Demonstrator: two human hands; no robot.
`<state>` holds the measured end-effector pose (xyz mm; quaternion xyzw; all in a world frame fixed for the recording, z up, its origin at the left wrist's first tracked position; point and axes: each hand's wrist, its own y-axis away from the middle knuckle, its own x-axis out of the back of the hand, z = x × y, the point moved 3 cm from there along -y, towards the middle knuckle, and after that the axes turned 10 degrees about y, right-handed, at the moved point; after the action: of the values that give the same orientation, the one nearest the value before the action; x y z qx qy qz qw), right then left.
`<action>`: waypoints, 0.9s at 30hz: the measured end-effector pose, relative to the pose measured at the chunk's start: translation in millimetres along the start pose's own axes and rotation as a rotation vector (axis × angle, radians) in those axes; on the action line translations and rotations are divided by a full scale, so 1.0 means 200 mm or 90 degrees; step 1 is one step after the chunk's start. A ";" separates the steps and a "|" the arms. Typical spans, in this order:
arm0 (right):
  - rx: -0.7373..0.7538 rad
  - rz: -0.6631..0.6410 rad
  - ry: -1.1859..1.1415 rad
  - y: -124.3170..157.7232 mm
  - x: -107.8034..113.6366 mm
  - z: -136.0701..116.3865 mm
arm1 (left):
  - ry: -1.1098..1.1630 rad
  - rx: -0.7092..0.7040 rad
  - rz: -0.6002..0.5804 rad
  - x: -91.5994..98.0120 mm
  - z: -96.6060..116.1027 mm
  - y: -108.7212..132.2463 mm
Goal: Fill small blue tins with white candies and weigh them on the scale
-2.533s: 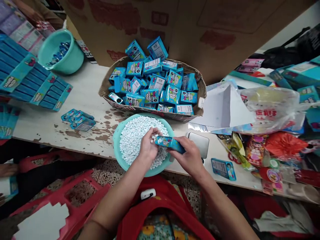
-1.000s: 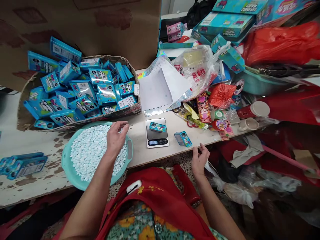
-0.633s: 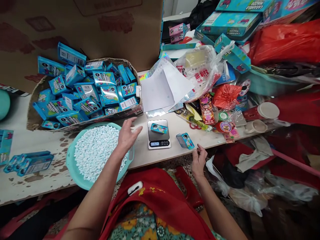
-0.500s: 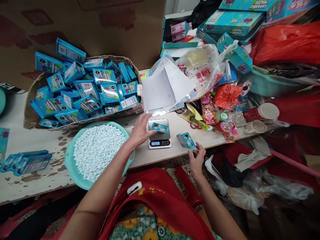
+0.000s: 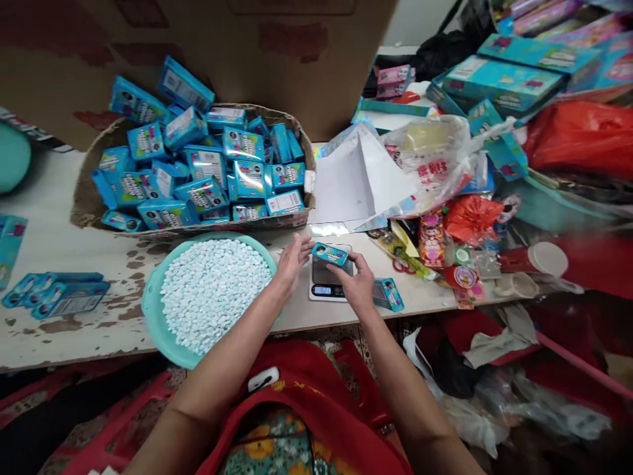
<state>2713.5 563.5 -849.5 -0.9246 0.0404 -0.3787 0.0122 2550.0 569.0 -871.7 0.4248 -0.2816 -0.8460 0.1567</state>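
Note:
A small blue candy box is over the plate of a digital kitchen scale, whose display is lit. My right hand pinches the box by its right end. Just off the box's left end is my left hand, its fingers stretched out and holding nothing. A second blue box with a clear side, the windowed box, lies on the table to the right of the scale, partly behind my right wrist. To the left, a turquoise basin holds a heap of pale blue-white candies.
Behind the basin stands a cut-down carton heaped with blue boxes. Several more boxes are lined up at far left. White papers, a plastic bag, wrapped sweets and a cup crowd the right side.
My right hand has left the windowed box and moved left to take hold of the box on the scale. My left hand stays beside that box. The view has shifted.

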 end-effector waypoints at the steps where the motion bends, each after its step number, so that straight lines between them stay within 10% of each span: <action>1: 0.062 -0.001 0.016 0.01 0.01 -0.10 | 0.044 0.001 -0.002 0.02 0.07 0.05; 9: 0.352 -0.176 0.128 0.13 -0.17 -0.66 | 0.308 -0.038 0.122 0.31 0.38 0.30; 15: 0.363 -0.195 0.122 0.17 -0.28 -0.74 | 0.376 -0.051 0.113 0.45 0.42 0.30; 27: 0.320 -0.201 0.112 0.20 -0.29 -0.72 | 0.367 -0.033 0.133 0.46 0.43 0.29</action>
<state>2567.7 530.2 -789.6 -0.8513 -0.1975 -0.4524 0.1781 2428.2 506.2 -853.1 0.6118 -0.2456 -0.6771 0.3269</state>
